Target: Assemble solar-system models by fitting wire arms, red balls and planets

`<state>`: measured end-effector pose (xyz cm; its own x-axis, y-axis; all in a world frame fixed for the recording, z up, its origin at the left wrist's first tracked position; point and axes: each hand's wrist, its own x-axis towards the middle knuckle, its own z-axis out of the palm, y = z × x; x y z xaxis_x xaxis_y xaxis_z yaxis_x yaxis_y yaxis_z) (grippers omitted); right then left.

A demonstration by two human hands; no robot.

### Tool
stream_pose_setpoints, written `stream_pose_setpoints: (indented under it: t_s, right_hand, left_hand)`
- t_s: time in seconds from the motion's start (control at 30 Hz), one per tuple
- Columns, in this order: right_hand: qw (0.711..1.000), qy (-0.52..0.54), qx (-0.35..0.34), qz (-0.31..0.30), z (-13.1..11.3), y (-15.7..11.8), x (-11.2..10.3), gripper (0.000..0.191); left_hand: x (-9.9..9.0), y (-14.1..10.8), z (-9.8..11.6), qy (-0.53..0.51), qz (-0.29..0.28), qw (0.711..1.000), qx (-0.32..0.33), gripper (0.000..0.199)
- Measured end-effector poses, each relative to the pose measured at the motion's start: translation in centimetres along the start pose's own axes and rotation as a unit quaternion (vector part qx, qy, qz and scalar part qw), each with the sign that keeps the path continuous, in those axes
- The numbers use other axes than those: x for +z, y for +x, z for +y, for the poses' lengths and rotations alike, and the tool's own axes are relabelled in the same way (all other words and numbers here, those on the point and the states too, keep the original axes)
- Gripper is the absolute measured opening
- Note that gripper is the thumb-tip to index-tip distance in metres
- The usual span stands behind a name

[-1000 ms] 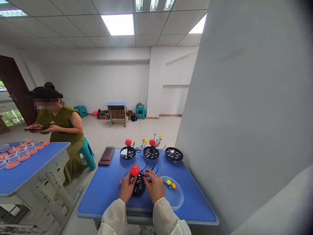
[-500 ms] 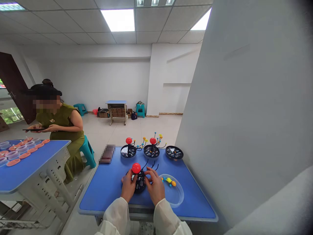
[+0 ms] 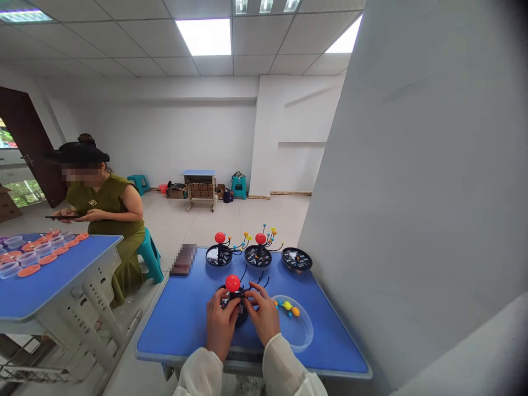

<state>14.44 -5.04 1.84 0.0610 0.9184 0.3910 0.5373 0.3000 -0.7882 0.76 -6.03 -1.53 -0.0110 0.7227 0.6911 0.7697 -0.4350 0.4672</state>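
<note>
My hands work on a solar-system model (image 3: pixel 235 300) at the near middle of the blue table (image 3: pixel 177 324). It has a red ball (image 3: pixel 232 283) on a stem, thin black wire arms and a round black base. My left hand (image 3: pixel 221 324) grips the base and stem from the left, and my right hand (image 3: pixel 263 316) pinches the wire arms near the stem. The base is largely hidden by my fingers. To the right of my right hand, a clear plastic dish (image 3: pixel 292 324) holds small yellow, orange and blue balls (image 3: pixel 286 306).
Two finished models (image 3: pixel 220 247) (image 3: pixel 259 247) and a bare black base (image 3: pixel 297 259) stand along the far edge. A blurred dark block (image 3: pixel 181 259) lies at the far left corner. A grey wall rises right; a seated person (image 3: pixel 94 198) holds a phone beside another blue table (image 3: pixel 61 275).
My hands have drawn closer around the stem, and the model's red ball stays upright between them. The whole view has shifted slightly as my head moved.
</note>
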Motion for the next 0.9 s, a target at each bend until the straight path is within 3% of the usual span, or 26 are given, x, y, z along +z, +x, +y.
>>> stream_pose_setpoints:
  t_s: [0.4, 0.5, 0.6, 0.77, 0.9]
  right_hand:
    - [1.0, 0.006, -0.013, 0.007, 0.1, -0.4, -1.0, 0.021]
    - [0.999, 0.002, -0.017, 0.04, 0.9, -0.8, -3.2, 0.023]
    - [0.995, -0.004, -0.003, 0.095, 2.6, -1.1, -6.9, 0.027]
    - [0.987, -0.117, 0.011, 0.112, 5.7, -1.8, -12.2, 0.026]
    - [0.971, -0.229, 0.009, 0.069, 6.4, -2.3, -12.9, 0.022]
  left_hand:
    - [-0.6, 0.0, -0.3, -0.059, 0.006, 0.997, -0.05, 0.017]
    - [-0.9, -0.4, -0.4, -0.063, 0.004, 0.995, -0.074, 0.015]
    - [-1.1, -0.8, -0.8, -0.07, -0.004, 0.99, -0.119, 0.017]
    - [-0.8, -0.5, -1.0, -0.051, -0.118, 0.976, -0.177, 0.056]
    - [-0.5, 0.3, -0.9, 0.0, -0.213, 0.961, -0.177, 0.075]
